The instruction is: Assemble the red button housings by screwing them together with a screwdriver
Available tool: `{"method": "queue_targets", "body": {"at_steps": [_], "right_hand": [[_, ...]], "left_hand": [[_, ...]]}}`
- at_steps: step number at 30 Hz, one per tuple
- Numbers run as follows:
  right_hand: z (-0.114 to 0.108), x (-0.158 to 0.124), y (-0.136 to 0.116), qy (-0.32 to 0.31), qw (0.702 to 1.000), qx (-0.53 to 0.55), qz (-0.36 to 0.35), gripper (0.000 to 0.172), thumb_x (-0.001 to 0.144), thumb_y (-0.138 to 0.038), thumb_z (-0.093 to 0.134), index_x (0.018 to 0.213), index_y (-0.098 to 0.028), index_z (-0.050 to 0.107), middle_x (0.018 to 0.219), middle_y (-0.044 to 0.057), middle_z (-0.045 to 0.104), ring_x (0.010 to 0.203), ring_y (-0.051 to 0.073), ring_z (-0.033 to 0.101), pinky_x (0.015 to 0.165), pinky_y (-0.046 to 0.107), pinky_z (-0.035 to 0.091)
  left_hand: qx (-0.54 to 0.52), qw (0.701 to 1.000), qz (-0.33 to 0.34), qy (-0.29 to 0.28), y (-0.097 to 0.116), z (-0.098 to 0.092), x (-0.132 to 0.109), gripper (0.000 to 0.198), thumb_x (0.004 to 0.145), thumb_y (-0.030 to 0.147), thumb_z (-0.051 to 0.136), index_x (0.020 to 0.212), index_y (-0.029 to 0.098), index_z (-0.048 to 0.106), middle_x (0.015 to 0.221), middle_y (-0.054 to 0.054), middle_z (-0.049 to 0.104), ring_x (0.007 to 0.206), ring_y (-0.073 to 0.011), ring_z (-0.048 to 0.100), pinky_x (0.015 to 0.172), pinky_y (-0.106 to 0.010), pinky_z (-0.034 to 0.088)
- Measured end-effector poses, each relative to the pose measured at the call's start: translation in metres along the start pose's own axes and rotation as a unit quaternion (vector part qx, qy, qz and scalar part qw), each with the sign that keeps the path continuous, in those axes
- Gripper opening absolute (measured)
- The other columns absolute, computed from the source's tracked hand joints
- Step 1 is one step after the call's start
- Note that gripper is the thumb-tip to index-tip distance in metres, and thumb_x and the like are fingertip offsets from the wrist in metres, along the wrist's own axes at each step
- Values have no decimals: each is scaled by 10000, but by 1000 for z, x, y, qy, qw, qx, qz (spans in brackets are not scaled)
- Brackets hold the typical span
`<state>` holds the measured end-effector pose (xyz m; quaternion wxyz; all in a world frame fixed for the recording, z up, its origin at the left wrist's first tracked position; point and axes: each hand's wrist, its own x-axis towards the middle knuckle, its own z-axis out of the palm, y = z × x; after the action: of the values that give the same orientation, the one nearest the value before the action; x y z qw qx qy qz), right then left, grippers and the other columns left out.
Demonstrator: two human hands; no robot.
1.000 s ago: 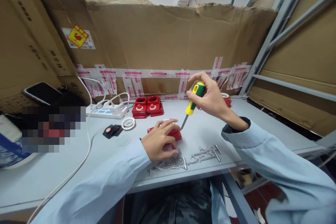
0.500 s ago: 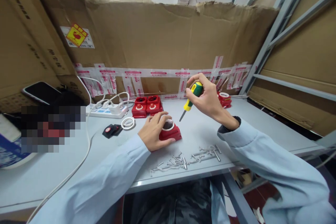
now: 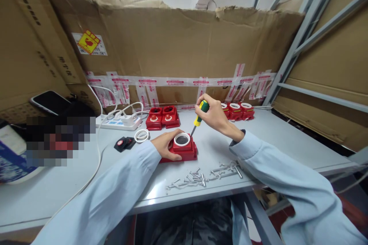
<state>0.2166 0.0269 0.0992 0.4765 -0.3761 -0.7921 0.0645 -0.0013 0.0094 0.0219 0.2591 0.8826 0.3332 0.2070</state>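
Note:
A red box-shaped part (image 3: 184, 151) with a white ring around a round opening on top sits on the grey table (image 3: 218, 145). My left hand (image 3: 165, 145) grips its left side and holds it down. My right hand (image 3: 214, 116) holds a screwdriver with a yellow and green handle (image 3: 200, 113); its tip points down at the part's far right corner. A scatter of loose metal screws (image 3: 201, 176) lies just in front of the part, near the table's front edge.
Two red parts (image 3: 162, 116) stand behind, and three more with white rings (image 3: 237, 110) at the back right. A white ring (image 3: 141, 135), a black piece (image 3: 123, 143), a white power strip (image 3: 117, 121) with cables and a phone (image 3: 50, 102) lie left. Cardboard walls surround the table.
My left hand slid off the top of the red part to its left side, uncovering the white ring. My right hand lowered the screwdriver toward the part's far right corner.

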Motion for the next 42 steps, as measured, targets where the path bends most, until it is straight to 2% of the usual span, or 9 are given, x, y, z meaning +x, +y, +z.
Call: {"method": "queue_targets", "body": {"at_steps": [20, 32, 37, 42], "right_hand": [[-3, 0, 7, 34, 999, -11, 18, 89, 752, -273, 541, 761, -189, 513, 597, -46, 490, 541, 92, 437, 544, 208, 351], [0, 1, 5, 26, 998, -42, 25, 88, 750, -272, 546, 756, -189, 518, 584, -42, 511, 525, 95, 454, 542, 213, 352], [3, 7, -9, -23, 988, -148, 39, 151, 788, -326, 546, 774, -176, 545, 607, 2, 590, 540, 118, 518, 556, 231, 363], [2, 18, -30, -84, 924, -372, 40, 428, 851, -522, 437, 791, -128, 594, 729, 136, 643, 680, 226, 603, 594, 301, 385]], "left_hand": [[-15, 1000, 14, -1, -2, 1, 1, 653, 583, 361, 750, 1134, 175, 453, 1063, -51, 618, 966, -237, 594, 868, -317, 445], [-15, 1000, 13, 2, -4, 2, 1, 658, 579, 373, 751, 1135, 171, 462, 1065, -56, 625, 971, -242, 595, 866, -317, 448], [-18, 1000, 0, 0, -4, 2, 2, 666, 569, 362, 753, 1140, 181, 463, 1054, -46, 630, 946, -235, 600, 866, -325, 448], [-31, 999, 8, -5, -5, 2, 2, 658, 572, 361, 753, 1134, 177, 465, 1039, -47, 630, 946, -236, 595, 862, -329, 444]]}}
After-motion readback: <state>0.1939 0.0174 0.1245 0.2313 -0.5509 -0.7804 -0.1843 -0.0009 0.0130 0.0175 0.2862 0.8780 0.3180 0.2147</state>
